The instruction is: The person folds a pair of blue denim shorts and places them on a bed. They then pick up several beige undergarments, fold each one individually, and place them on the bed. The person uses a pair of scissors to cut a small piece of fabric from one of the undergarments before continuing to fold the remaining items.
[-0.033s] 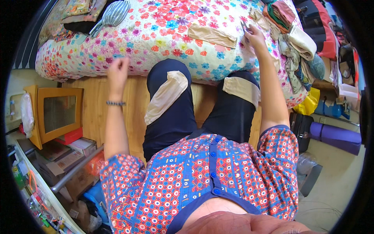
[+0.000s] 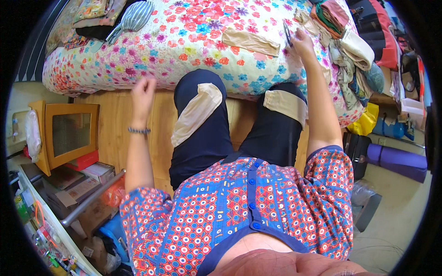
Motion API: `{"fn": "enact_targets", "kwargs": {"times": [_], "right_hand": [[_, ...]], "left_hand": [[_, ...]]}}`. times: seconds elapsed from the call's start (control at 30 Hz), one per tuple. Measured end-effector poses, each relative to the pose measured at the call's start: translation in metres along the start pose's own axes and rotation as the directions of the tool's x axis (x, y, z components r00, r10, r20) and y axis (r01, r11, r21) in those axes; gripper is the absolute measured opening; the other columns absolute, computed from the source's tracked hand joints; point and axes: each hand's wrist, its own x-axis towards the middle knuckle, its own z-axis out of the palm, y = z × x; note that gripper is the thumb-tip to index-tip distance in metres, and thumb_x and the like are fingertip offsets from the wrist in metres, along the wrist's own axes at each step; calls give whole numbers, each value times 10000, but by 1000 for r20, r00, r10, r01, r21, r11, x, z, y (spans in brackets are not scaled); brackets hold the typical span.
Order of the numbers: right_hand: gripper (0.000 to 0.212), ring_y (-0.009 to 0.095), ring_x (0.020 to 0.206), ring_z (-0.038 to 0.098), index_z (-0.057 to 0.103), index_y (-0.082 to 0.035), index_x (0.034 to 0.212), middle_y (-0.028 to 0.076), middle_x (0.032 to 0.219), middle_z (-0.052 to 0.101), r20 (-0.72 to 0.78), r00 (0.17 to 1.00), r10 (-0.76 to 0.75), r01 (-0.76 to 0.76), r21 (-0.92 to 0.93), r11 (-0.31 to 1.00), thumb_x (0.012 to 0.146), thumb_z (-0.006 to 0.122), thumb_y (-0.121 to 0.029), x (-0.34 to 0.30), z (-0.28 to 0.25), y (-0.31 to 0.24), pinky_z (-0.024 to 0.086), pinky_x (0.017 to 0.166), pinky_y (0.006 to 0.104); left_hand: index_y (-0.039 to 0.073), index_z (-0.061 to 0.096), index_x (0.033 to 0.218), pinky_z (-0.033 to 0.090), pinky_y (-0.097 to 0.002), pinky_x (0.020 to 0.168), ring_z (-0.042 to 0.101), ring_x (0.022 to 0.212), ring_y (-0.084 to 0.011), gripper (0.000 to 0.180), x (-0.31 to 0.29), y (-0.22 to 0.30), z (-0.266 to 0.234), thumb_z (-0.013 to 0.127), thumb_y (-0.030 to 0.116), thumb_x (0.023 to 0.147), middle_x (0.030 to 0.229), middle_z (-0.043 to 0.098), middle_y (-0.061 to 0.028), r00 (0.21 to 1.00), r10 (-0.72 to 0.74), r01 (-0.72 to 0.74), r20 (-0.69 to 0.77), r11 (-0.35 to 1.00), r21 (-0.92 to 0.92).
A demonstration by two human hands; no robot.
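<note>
Right now my right hand (image 2: 301, 43) is up on the flowered bedspread (image 2: 184, 41), fingers closed round a thin dark tool (image 2: 287, 34); it looks like scissors or a clip, but it is too small for me to say which. Its long axis runs nearly straight away from me, the free end pointing off toward the far side of the bed. My left hand (image 2: 143, 89) hangs in the air at the near edge of the bed, fingers loosely curled and holding nothing.

Just left of the right hand lies a beige fabric piece (image 2: 251, 42), flat on the spread, its length running across me, slightly lower at the right end. Two similar beige pieces rest on my knees, one on the left (image 2: 195, 112) and one on the right (image 2: 285, 103). Beyond the right hand sits a heap of folded clothes (image 2: 345, 37).

I judge the step to be work on these fabric pieces with the tool. Any next move would call for the free hand to steady the cloth.
</note>
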Motion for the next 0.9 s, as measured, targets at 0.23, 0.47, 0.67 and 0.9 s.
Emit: {"fn": "enact_targets", "kwargs": {"times": [0.23,0.47,0.67,0.9], "right_hand": [[148,147,711,591,602,-31,968,67,828,620,296,824,-483,366,373,853,824,594,-66,-197,8,-178,473,634,278],[276,159,565,536,531,-21,887,74,718,540,597,565,-570,196,574,795,732,725,-141,-327,51,-228,445,529,298],[272,114,531,512,521,-31,840,51,663,551,529,683,-504,139,583,801,738,740,-156,-336,53,-215,405,480,278],[215,249,561,577,532,-9,699,141,610,550,517,748,-416,48,582,811,769,676,-152,-328,25,-213,419,514,353]], "left_hand": [[13,558,1074,498,-230,715,604,802,-113,197,-158,-30,-5,552,87,892,979,619,-39,703,-551,711,451,516,-477],[-8,524,1021,500,-247,803,610,901,-145,169,-155,18,7,580,53,873,982,617,-76,866,-352,472,356,336,-815],[-15,500,1093,495,-240,797,610,909,-144,277,-157,74,22,611,31,843,986,622,-85,941,-256,326,221,516,-792],[-6,441,1170,493,-256,819,600,893,-138,380,-157,94,27,597,-20,824,1001,600,-88,954,-184,297,236,678,-672]]}}
